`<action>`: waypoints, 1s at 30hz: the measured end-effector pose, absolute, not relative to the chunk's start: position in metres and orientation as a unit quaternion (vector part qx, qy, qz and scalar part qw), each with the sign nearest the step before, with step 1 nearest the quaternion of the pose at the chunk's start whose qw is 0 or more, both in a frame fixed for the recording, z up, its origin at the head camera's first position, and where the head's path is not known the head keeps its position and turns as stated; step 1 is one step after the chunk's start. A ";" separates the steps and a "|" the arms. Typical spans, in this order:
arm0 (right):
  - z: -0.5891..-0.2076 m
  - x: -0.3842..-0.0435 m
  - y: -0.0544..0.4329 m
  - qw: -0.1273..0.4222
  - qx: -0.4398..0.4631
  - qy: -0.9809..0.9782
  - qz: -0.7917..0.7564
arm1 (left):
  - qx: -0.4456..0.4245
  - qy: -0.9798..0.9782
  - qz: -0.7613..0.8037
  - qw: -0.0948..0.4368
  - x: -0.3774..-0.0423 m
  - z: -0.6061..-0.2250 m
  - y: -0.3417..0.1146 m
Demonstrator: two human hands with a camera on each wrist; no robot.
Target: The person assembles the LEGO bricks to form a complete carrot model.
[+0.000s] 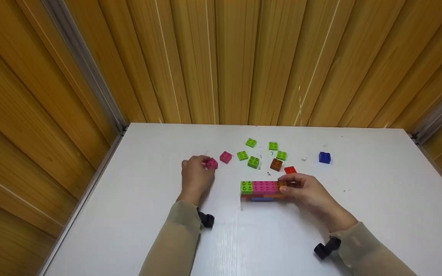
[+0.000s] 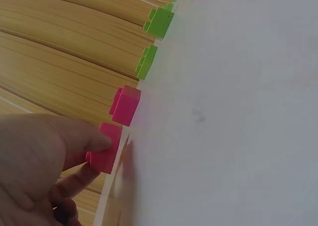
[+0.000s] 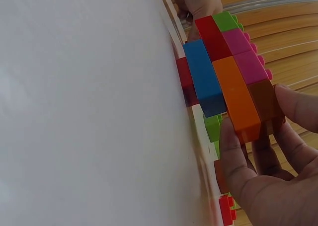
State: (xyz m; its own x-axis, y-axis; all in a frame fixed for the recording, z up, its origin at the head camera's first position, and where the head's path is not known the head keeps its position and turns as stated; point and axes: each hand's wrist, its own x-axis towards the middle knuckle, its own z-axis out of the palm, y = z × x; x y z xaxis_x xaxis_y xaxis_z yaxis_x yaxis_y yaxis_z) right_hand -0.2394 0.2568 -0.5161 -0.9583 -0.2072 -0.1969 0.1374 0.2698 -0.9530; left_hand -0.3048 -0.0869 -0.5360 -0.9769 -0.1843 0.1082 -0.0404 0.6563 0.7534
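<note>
My left hand (image 1: 197, 174) pinches a small pink brick (image 2: 105, 151) between thumb and fingers, low over the white table. Just beyond it sits a second pink brick (image 1: 226, 156). With fingers and thumb at its brown end, my right hand (image 1: 309, 189) holds a built-up block of bricks (image 1: 264, 186). Its top row runs green, pink and brown; under that are a red brick (image 3: 213, 39) and an orange brick (image 3: 236, 99), with a blue brick (image 3: 203, 79) lowest. Fingers hide part of the brown brick (image 3: 266, 104).
Several loose green bricks (image 1: 253, 161) lie scattered behind the built block. Near them are a brown brick (image 1: 276, 165) and a red brick (image 1: 290, 170), close to my right fingers. Farther right stands a dark blue brick (image 1: 324, 157). A wood-patterned wall (image 1: 236, 61) rises behind the table (image 1: 148, 153).
</note>
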 end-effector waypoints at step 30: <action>-0.518 -0.239 0.255 0.117 -0.026 0.808 -0.577 | -0.144 -0.865 -0.480 -0.034 -0.280 -0.490 -0.055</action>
State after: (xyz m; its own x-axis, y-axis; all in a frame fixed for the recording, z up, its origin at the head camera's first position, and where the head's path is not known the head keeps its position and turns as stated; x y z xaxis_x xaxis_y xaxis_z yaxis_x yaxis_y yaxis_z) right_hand -0.2394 0.2553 -0.5177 -0.9713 -0.1772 -0.1589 0.0929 0.3324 -0.9386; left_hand -0.2802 -0.0552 -0.4898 -0.9564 0.2812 0.0793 0.2161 0.4981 0.8398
